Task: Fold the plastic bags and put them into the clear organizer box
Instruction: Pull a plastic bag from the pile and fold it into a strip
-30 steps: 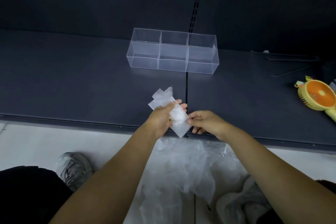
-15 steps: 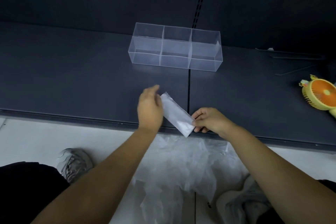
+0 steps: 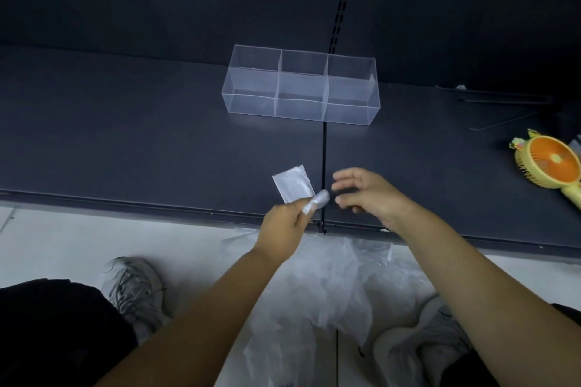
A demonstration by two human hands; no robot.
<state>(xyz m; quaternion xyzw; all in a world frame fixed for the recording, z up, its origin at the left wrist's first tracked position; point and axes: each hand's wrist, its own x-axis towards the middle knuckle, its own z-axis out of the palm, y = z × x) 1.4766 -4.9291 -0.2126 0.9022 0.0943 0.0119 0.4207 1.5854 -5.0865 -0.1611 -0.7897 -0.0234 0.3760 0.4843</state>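
Fingertips of left grip point(image 3: 286, 223) lie hidden under the near end of the folded bag point(image 3: 294, 187) they pinch, at the front edge of the shelf point(image 3: 125, 151). Right grip point(image 3: 367, 195), blurred, has let go, fingers spread. Clear organizer box point(image 3: 301, 85) stands toward the back edge.

Nothing to read here: no lettering, label, brand or number shows on the clear three-compartment plastic organizer box point(image 3: 300, 86), the folded translucent plastic bag point(image 3: 294, 183), or the yellow-and-orange handheld fan point(image 3: 555, 160) at the dark shelf's point(image 3: 125, 141) right edge.
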